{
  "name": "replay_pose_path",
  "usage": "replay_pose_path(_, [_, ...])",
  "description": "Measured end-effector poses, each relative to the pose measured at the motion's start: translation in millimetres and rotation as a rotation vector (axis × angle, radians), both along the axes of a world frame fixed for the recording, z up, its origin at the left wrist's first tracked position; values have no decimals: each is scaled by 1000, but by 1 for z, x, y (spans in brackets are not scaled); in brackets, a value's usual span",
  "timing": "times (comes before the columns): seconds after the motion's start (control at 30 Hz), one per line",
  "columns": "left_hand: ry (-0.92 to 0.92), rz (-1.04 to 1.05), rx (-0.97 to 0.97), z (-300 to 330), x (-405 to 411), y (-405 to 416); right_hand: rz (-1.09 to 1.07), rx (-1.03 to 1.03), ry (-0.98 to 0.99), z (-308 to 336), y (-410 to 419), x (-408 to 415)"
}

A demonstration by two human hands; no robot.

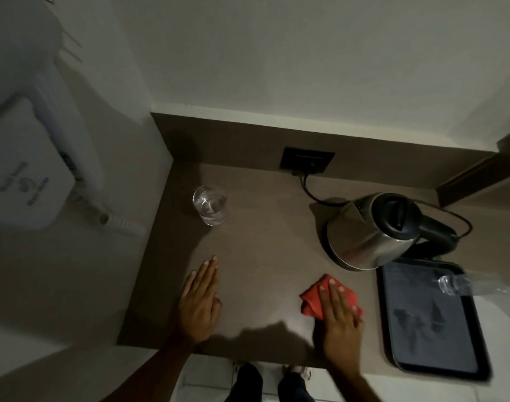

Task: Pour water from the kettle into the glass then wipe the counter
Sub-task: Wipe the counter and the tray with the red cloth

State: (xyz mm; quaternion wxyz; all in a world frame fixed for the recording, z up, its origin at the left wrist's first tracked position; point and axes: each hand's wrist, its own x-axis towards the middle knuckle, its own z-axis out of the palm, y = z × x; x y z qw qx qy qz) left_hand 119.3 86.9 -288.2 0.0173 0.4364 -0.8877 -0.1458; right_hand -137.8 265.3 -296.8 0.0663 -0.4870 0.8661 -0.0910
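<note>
Flat and open, the right hand (339, 317) pressed the red cloth (316, 298) near the bench's (262, 242) front edge; left hand (198, 297) lay empty. Glass (210, 205) apparently held water; wiping remained.

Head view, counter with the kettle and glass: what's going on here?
A person stands at a brown counter. The right hand lies flat on a red cloth, pressing it to the surface near the front edge, as for wiping. The left hand rests flat and empty on the counter. The kettle stands upright, plugged in, beside a dark tray. The glass stands apart at the back left and seems to hold water, so pouring looks done.
</note>
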Motion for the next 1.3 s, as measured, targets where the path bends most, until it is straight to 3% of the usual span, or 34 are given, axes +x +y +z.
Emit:
replay_pose_path(0.1, [-26, 2, -2, 4, -1, 1, 38, -81, -73, 1, -8, 66])
replay_pose_path(0.2, [-4, 12, -9, 3, -2, 3, 471, -151, -35, -5, -1, 108])
replay_pose_path(0.3, [-10, 10, -31, 3, -3, 2, 759, -163, 27, -3, 8, 85])
replay_pose_path(0.37, [-9, 13, -46, 1, -4, 3, 797, -160, 20, 7, 18, 52])
replay_pose_path(0.47, [21, 15, -85, -4, -4, 4, 648, -68, 44, 19, 36, 1])
replay_pose_path(0.6, [47, 32, -95, -11, -1, 2, 287, 76, -84, 40, 43, -32])
replay_pose_path(0.77, [1, 29, -61, -16, 0, 0, -98, -104, -123, 56, 61, -78])
replay_pose_path(0.9, [28, 38, -5, -16, 1, 0, -218, -79, -54, 56, 90, -120])
replay_pose_path(1.0, [184, 150, 104, -17, -4, -5, -194, 39, -61, 49, 101, -130])
replay_pose_path(1.17, [661, 664, 403, -2, -49, -52, -257, 110, -213, 35, 105, -134])
replay_pose_path(1.23, [837, 766, 519, 10, -69, -77, -287, 111, -235, 43, 104, -135])
replay_pose_path(1.3, [917, 813, 514, 20, -84, -101, -316, 83, -234, 50, 102, -133])
